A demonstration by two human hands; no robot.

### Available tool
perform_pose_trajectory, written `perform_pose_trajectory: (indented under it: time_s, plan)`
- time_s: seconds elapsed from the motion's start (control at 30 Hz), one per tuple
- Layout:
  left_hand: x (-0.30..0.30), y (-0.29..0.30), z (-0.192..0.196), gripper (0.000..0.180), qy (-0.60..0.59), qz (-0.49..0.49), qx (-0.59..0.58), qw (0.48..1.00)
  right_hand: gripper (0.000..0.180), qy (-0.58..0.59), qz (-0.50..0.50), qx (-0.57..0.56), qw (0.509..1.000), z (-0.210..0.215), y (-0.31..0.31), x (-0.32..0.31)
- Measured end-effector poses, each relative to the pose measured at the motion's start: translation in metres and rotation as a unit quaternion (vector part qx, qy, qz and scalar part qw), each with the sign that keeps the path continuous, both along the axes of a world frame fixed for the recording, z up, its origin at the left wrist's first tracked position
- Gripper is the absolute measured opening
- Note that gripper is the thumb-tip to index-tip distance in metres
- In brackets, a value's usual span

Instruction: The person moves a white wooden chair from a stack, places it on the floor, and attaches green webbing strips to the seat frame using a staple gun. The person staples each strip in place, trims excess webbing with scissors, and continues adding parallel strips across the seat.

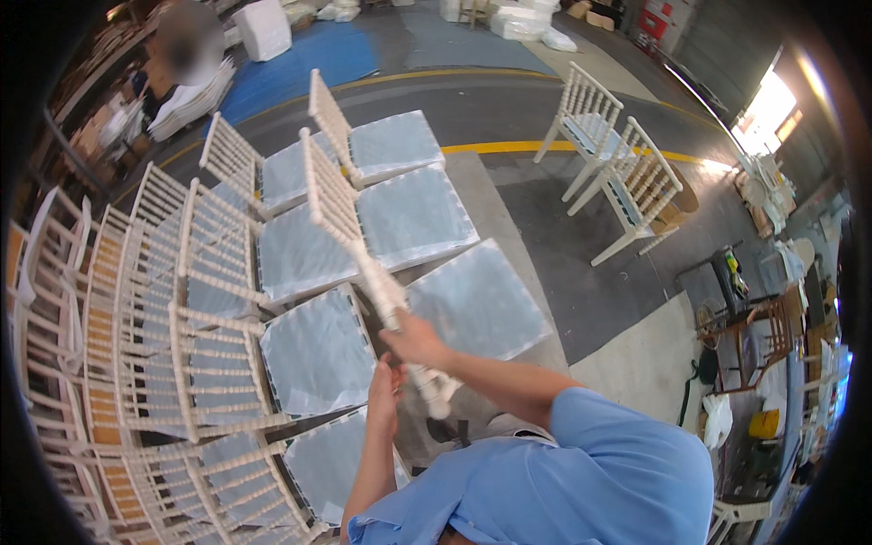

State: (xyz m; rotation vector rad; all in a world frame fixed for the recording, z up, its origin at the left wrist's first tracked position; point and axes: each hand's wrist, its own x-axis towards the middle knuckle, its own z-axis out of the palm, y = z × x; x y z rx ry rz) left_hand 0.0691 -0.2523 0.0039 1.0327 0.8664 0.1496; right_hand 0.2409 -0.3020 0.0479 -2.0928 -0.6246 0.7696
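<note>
**A:** Head view. What's in the hands?

**B:** Right hand (413,341) has its grip wrapped tight round the back post of a white chair (391,241), near the post's lower end. The chair is lifted and tilted, its clear-wrapped seat facing up and away from the person. Left hand (383,386) sits just below and to the left of the right one, fingers up against the same post; can't tell whether that grip is pressed together round it or only resting on it.

**A:** Where's the chair relative to the rest?

**B:** Above and in the middle of a block of matching white chairs (272,272), all with wrapped seats, standing close together on the grey floor (563,263). More of them are stacked at the left edge (82,345).

**A:** Anything else?

**B:** Two white chairs (618,173) stand apart at upper right, beside a yellow floor line (509,145). Another person (186,50) is far off at upper left. Blue sleeves (563,472) fill the lower edge.
</note>
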Motion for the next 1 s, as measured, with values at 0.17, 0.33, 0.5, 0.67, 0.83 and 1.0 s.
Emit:
perform_pose_trajectory:
  time_s: [0.17,0.33,0.5,0.67,0.83,1.0]
  plan:
    - [0.023,0.006,0.000,0.040,-0.060,0.083,-0.011,0.995,0.039,0.062,0.070,0.107,0.990,-0.014,0.017,-0.029]
    - [-0.009,0.020,0.021,0.030,0.041,0.129,0.101,0.986,0.045,0.054,0.226,0.198,0.952,0.022,-0.038,0.011]
    - [0.025,0.009,0.040,0.057,0.263,0.001,0.460,0.848,0.050,0.066,0.079,0.065,0.993,-0.071,-0.215,0.148]
    - [0.122,-0.041,0.052,0.050,0.345,0.148,0.662,0.649,0.050,0.080,-0.123,-0.208,0.967,-0.119,-0.470,0.267]
    - [0.297,-0.121,0.041,0.046,0.146,0.162,0.446,0.868,0.056,0.353,-0.360,-0.164,0.848,-0.102,-0.642,0.357]
    - [0.477,-0.201,0.055,0.051,0.125,0.054,0.229,0.964,0.052,0.357,-0.498,0.034,0.789,-0.092,-0.707,0.480]
